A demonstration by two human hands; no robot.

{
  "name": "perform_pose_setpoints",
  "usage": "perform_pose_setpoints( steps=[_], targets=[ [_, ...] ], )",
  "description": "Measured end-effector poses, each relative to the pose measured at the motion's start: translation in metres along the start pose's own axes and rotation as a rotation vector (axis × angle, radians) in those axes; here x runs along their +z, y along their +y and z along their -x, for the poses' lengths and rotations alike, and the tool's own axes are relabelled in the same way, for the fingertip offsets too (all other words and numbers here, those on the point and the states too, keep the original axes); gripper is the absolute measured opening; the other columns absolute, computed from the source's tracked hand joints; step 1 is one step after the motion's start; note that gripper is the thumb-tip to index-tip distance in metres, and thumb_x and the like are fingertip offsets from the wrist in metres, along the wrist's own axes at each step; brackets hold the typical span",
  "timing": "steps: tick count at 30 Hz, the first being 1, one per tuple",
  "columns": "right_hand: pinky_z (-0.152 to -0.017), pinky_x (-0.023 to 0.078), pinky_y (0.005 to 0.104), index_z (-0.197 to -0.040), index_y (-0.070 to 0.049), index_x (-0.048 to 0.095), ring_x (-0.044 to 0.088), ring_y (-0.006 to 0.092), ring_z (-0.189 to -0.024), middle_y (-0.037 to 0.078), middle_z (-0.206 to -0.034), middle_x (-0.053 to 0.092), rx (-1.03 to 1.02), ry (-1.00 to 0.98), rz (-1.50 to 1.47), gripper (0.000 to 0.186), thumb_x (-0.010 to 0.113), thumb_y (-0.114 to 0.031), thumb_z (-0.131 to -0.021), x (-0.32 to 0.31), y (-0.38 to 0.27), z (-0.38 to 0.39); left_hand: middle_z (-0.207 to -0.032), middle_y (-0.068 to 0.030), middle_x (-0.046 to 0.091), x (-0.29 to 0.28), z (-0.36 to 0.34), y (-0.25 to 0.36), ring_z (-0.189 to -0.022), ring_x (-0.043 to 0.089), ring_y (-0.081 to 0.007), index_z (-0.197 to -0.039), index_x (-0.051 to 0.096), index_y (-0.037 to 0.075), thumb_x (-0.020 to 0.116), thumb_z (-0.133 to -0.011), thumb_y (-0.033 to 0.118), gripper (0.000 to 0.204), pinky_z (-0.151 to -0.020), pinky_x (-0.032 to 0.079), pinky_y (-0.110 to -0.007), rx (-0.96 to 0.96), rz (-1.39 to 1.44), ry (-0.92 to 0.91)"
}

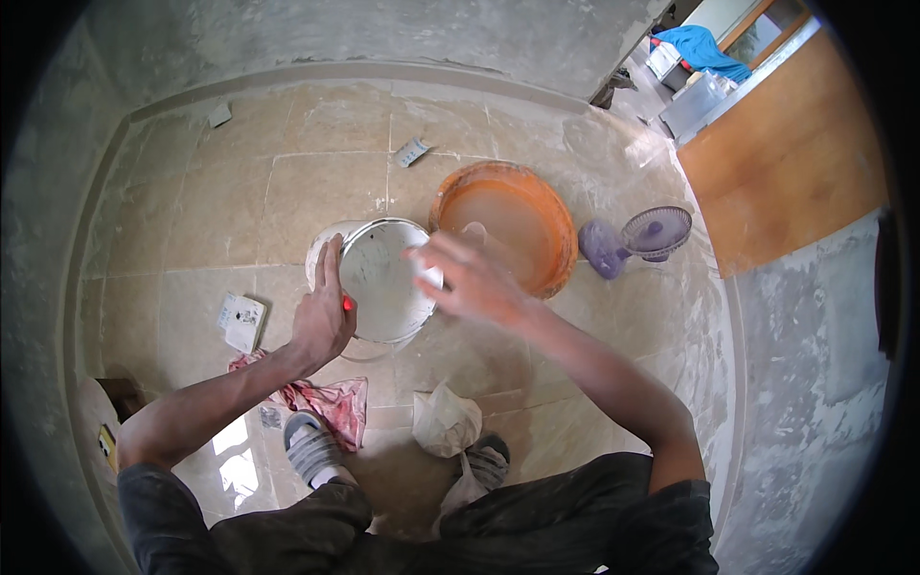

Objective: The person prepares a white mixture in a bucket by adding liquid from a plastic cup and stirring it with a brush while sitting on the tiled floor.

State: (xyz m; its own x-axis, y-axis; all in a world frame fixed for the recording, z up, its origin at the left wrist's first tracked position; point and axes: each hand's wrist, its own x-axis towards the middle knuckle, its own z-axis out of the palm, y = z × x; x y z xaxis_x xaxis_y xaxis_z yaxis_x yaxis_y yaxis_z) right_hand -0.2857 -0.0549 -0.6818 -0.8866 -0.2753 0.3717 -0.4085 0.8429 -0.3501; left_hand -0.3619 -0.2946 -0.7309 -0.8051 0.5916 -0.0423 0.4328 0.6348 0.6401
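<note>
A white bucket (381, 278) stands on the tiles in front of me, its inside coated with pale grey-white residue. My left hand (324, 311) grips its left side, fingers stretched up along the wall near the rim. Something small and red (347, 303) shows by that thumb; its kind is unclear. At the right rim is my right hand (471, 278), fingers bent and smeared by motion, closed round something whitish (430, 274) that I cannot make out. Just beyond that hand sits an orange basin (561, 240) with cloudy liquid inside.
Right of the basin are a purple plastic bag (602, 247) and a purple round stand-like thing (657, 233). A pale plastic bag (448, 422) lies by my feet, with a red-and-white cloth (335, 407) to its left. White switch plates (243, 322) lie left. An orange-brown board (786, 144) leans right.
</note>
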Motion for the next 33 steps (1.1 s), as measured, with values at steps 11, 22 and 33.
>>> perform_pose_setpoints(
  steps=[11,22,33],
  targets=[
    [-0.078,0.055,0.0393,-0.109,-0.005,0.059,0.065,0.0296,-0.090,0.011,-0.104,0.059,-0.156,-0.023,-0.093,0.037,0.076,-0.022,-0.080,0.048,-0.048,-0.016,-0.163,-0.0143,0.009,0.007,0.001,-0.003,-0.103,0.063,-0.0450,-0.154,0.010,0.008,0.067,-0.076,0.002,0.097,-0.074,0.055,-0.053,0.154,-0.087,-0.092],
    [-0.067,0.052,0.0369,-0.093,-0.004,0.056,0.066,0.0273,-0.078,0.007,-0.085,0.063,0.023,0.147,-0.390,0.026,0.076,-0.013,-0.080,0.049,-0.036,-0.002,-0.159,-0.0173,0.024,0.009,-0.005,-0.006,-0.085,0.065,-0.0478,-0.154,0.007,0.011,0.064,-0.076,0.001,0.098,-0.069,0.054,-0.054,0.162,-0.082,-0.031],
    [-0.074,0.054,0.0384,-0.094,-0.006,0.069,0.070,0.0266,-0.079,0.007,-0.095,0.071,0.228,0.211,-0.382,0.009,0.063,-0.008,-0.088,0.033,0.032,0.007,-0.160,-0.0169,0.020,0.008,-0.004,-0.009,-0.076,0.064,-0.0479,-0.154,0.008,0.009,0.055,-0.081,0.002,0.088,-0.067,0.055,-0.054,0.182,-0.101,-0.005]
  ],
)
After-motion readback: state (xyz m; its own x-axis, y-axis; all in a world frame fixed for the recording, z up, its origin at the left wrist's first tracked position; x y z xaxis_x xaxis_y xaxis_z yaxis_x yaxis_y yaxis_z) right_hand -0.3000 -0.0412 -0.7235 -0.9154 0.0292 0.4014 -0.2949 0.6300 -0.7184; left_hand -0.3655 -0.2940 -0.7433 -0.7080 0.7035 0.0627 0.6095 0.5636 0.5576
